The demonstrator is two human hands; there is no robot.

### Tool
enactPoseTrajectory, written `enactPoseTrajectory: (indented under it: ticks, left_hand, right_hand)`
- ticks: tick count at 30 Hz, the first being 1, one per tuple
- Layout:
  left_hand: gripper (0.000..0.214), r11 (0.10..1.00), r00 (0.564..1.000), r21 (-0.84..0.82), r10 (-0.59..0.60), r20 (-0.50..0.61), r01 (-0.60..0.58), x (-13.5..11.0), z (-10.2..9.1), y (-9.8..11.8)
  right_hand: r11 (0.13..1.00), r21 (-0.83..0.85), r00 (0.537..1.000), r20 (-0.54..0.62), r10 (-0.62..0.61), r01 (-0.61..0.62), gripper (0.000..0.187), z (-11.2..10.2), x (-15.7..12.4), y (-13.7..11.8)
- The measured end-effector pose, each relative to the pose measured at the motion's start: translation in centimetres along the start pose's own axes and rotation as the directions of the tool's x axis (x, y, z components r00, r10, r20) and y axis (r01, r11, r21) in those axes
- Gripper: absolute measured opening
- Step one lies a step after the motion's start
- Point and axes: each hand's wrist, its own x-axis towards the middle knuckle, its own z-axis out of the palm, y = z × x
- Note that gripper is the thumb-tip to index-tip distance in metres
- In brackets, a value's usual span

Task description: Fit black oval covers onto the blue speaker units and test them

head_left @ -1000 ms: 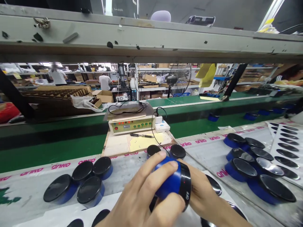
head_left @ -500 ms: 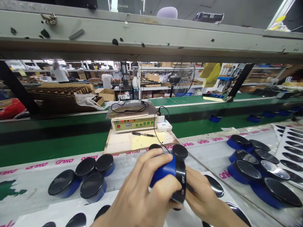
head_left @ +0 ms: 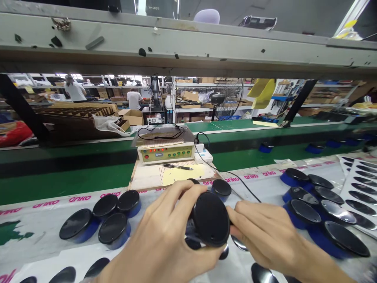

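Holding the knob (head_left: 212,220) above the bench (head_left: 44,217), the left hand (head_left: 169,232) should press evenly, thumb and fingers round its edge, off the black face. The right hand (head_left: 266,232) bunches beside it; whether it pinches anything, I cannot tell.

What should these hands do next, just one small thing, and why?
Probably steady the round black-faced piece with the left hand before the right hand presses or pulls: the left fingers curl around it, right fingertips sit at its edge, and a black cord runs toward the right hand. Whether that hand grips the cord is hidden.
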Motion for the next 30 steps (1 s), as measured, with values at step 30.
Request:
enactPoseTrajectory:
  ticks: [30]
  left_hand:
    - [0.070, 0.974, 0.983, -0.189, -0.094, 0.157, 0.124, 3.0, 4.6, -2.6]
  right_hand:
    - [0.465, 0.611, 0.755, 0.392, 0.525, -0.641, 0.036, 0.9, 2.4, 6.9]
